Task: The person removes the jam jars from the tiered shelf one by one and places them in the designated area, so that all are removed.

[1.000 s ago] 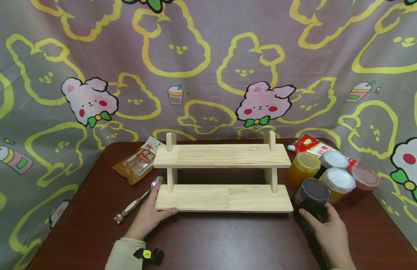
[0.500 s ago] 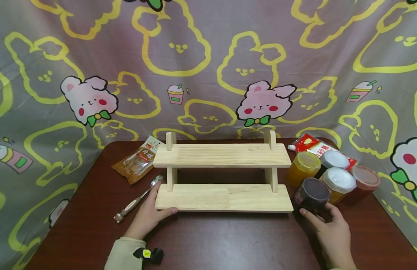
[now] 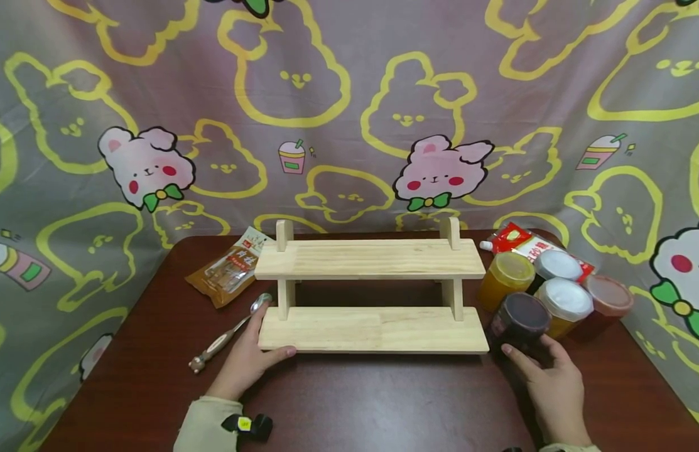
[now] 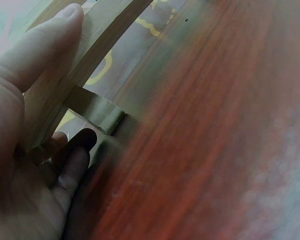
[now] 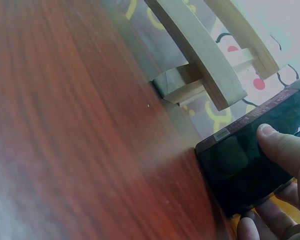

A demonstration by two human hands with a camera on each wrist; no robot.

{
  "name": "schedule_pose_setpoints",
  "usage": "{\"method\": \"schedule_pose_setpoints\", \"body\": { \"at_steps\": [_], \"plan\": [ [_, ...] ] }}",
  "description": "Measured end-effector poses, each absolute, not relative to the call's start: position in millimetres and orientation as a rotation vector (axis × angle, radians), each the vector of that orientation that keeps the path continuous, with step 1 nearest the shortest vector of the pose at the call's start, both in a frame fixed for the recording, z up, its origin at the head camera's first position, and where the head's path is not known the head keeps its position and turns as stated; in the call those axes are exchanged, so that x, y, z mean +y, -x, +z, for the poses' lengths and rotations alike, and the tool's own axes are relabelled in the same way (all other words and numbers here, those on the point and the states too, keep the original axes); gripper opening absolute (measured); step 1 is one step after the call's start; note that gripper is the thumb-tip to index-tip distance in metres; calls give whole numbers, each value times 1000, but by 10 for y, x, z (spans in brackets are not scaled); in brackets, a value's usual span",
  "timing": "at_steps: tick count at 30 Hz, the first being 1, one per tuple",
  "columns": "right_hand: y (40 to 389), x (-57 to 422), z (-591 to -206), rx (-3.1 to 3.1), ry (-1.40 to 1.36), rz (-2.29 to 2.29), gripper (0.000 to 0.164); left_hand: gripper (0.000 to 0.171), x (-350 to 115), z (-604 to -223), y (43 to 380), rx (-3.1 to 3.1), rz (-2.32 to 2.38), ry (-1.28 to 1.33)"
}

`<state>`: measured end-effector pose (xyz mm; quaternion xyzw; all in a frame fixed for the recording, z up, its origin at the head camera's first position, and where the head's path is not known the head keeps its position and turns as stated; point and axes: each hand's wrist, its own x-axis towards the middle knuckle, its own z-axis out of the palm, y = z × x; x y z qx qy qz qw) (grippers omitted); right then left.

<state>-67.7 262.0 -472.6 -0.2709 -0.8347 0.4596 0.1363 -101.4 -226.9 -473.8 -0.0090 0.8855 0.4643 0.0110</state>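
Observation:
A two-tier wooden shelf [image 3: 372, 329] stands in the middle of the table, both boards bare. My left hand [image 3: 244, 364] grips the left end of its lower board; in the left wrist view the thumb [image 4: 45, 47] lies over the board and the other fingers curl beneath. Right of the shelf, my right hand [image 3: 555, 389] holds a dark jar [image 3: 521, 317] with a dark lid, its base appearing to rest on the table. The right wrist view shows the thumb on the near side of the jar [image 5: 240, 165] and fingers around the other side.
Behind the dark jar stand a yellow jar [image 3: 506, 279], two white-lidded jars [image 3: 565, 300] and a reddish jar [image 3: 606, 301]. A red-and-white bag [image 3: 519, 242] lies behind them. Left of the shelf lie a brown packet [image 3: 227, 273] and a spoon [image 3: 222, 342]. A patterned curtain [image 3: 338, 144] hangs behind.
Both hands keep their holds on the shelf and the dark jar. The right hand has shifted very slightly around the jar; the head view has moved a touch.

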Motion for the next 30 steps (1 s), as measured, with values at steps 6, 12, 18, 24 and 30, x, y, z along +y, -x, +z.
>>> {"method": "schedule_pose_setpoints", "body": {
  "at_steps": [6,12,18,24,30],
  "plan": [
    [689,2623,-4735,-2407,823,1317,76,116,-2272,-4745,1015,2764,1448,26],
    [713,2592,-4755,-2322,869,1358,67,116,-2272,-4745,1016,2767,1443,23],
    [738,2581,-4762,-2290,881,1323,57,116,-2279,-4753,1020,2774,1434,22],
    [757,2576,-4770,-2252,823,1316,44,116,-2289,-4769,1019,2788,1412,20],
    [740,2575,-4784,-2264,783,1306,32,116,-2269,-4769,1025,2781,1429,15]
  ]
}}
